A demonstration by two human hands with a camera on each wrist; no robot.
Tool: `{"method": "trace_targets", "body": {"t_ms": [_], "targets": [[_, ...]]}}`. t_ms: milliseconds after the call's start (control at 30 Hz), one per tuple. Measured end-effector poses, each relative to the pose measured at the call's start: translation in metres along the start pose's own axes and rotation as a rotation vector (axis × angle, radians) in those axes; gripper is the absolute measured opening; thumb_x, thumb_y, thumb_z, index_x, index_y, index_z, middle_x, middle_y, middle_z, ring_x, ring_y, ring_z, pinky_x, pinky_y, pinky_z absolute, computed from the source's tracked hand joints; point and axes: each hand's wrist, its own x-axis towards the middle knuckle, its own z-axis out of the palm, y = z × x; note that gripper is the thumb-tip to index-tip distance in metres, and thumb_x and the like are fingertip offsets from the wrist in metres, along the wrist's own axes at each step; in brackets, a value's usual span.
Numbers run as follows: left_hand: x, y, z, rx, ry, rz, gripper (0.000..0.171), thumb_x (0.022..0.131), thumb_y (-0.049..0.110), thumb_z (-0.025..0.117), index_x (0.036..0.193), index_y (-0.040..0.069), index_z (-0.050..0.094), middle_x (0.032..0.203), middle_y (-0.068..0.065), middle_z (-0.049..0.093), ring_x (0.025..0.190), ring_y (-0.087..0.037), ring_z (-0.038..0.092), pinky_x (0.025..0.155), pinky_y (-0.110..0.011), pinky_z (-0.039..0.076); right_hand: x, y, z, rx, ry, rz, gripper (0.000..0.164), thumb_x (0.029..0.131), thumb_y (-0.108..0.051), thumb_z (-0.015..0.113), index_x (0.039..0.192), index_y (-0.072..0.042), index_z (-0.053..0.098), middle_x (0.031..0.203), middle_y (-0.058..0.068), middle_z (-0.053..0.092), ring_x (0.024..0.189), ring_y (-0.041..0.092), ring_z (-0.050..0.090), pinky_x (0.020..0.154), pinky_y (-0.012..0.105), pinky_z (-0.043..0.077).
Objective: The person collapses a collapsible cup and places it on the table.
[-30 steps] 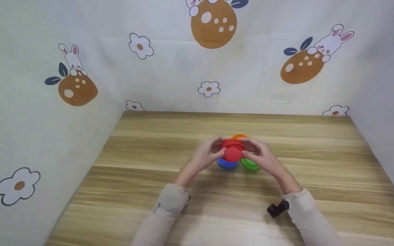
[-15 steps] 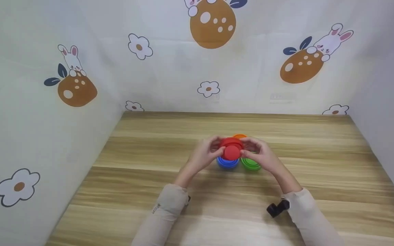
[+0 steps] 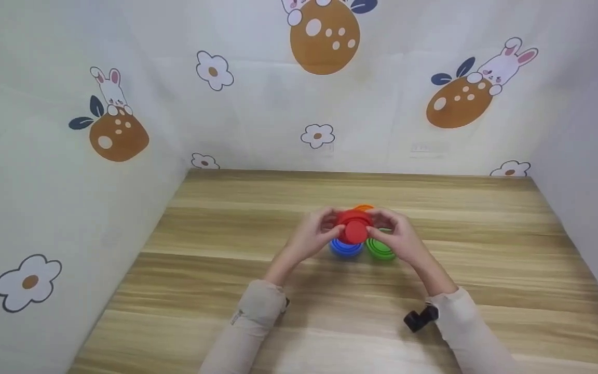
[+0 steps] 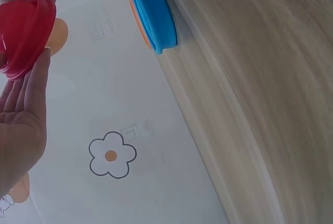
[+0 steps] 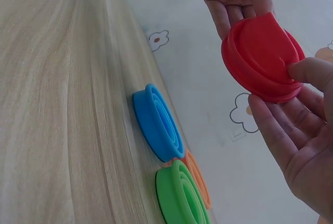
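Note:
A red collapsible silicone cup (image 3: 355, 231) is held up off the table between both hands, with its round base toward the head camera. My left hand (image 3: 314, 231) grips its left side, thumb at the front and fingers behind. From the other side my right hand (image 3: 397, 234) grips it the same way. In the right wrist view, the base (image 5: 265, 47) bulges from the ringed body, with the right thumb pressing by it. Below the hands, a blue ringed cup (image 5: 158, 122) and a green one (image 5: 182, 195) lie flattened on the table. An orange one (image 3: 364, 208) lies behind, partly hidden.
The wood-grain table (image 3: 226, 228) meets a patterned cloth wall (image 3: 257, 114) at the back, with more cloth at left and right. A black device (image 3: 421, 318) sticks out from the right sleeve.
Both hands stay in nearly the same place around the red cup. Its round base has shifted slightly up and away between the thumbs. The other cups stay put.

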Motion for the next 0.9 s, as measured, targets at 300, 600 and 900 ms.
{"method": "trace_targets", "body": {"t_ms": [300, 600, 900], "targets": [[0.0007, 0.0019, -0.0010, -0.017, -0.037, -0.036, 0.033, 0.097, 0.012, 0.063, 0.128, 0.000, 0.060, 0.120, -0.017, 0.068, 0.106, -0.027, 0.068, 0.095, -0.034, 0.058, -0.0012, -0.0009, 0.0022, -0.085, 0.006, -0.051, 0.031, 0.090, -0.005, 0.071, 0.120, 0.004, 0.066, 0.111, 0.025, 0.071, 0.095, 0.004, 0.069, 0.079, 0.019, 0.059], [0.0018, 0.0053, -0.0029, 0.005, -0.032, -0.040, 0.030, 0.096, 0.009, 0.062, 0.124, 0.000, 0.062, 0.117, -0.017, 0.069, 0.104, -0.026, 0.067, 0.091, -0.035, 0.060, -0.0010, 0.0015, 0.0034, -0.068, 0.015, -0.034, 0.032, 0.090, -0.008, 0.071, 0.121, 0.001, 0.067, 0.115, 0.022, 0.071, 0.097, 0.000, 0.068, 0.083, 0.020, 0.059], [0.0009, 0.0044, -0.0040, 0.012, 0.022, -0.046, 0.030, 0.097, 0.009, 0.062, 0.125, -0.001, 0.061, 0.118, -0.017, 0.069, 0.107, -0.026, 0.066, 0.092, -0.034, 0.059, -0.0014, 0.0056, 0.0002, 0.016, -0.025, -0.001, 0.038, 0.092, -0.008, 0.069, 0.128, 0.001, 0.061, 0.121, 0.022, 0.067, 0.100, 0.005, 0.068, 0.090, 0.020, 0.056]]}}
